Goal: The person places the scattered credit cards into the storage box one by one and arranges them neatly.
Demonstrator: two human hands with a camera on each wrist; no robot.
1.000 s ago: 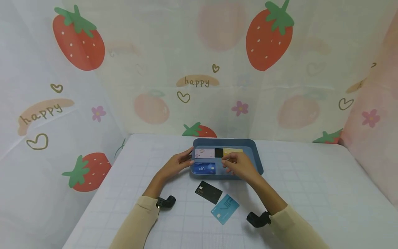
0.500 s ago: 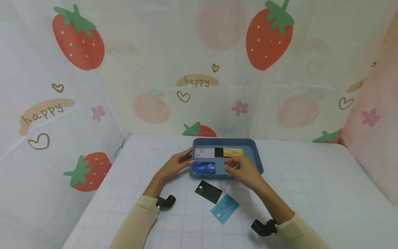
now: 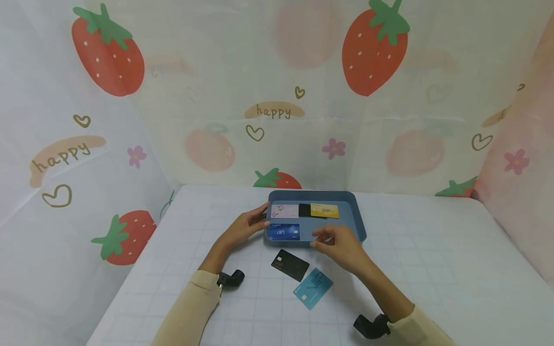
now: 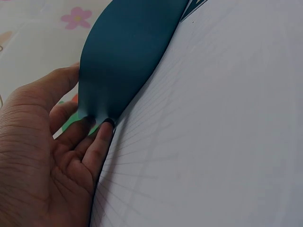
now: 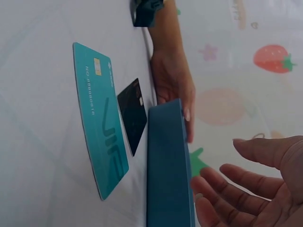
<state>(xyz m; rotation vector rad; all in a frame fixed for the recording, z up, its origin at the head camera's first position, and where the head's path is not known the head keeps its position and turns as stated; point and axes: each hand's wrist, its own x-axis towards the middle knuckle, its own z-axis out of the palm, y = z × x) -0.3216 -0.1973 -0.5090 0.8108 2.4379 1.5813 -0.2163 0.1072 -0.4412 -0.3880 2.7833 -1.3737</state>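
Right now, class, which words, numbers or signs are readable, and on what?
"happy", twice: white strawberry-print fabric backdrop.
"VIP": light-blue rectangular card.
"NO": same card; digits after it too small.
"VIP": black rectangular card.
"VIP", upside down: dark-blue rectangular card in the blue rectangular tray.
Too small or blurred: print on yellow rectangular card and pale-pink rectangular card; backdrop's right-hand lettering.

Head view was softly, evenly lit; faint shadow fell on the white, grid-patterned tabletop (image 3: 433, 259) beside the bare right forearm (image 3: 383, 290). Wrist views ran dimmer, greyer; smooth blue tray (image 4: 128, 52) looked dark.
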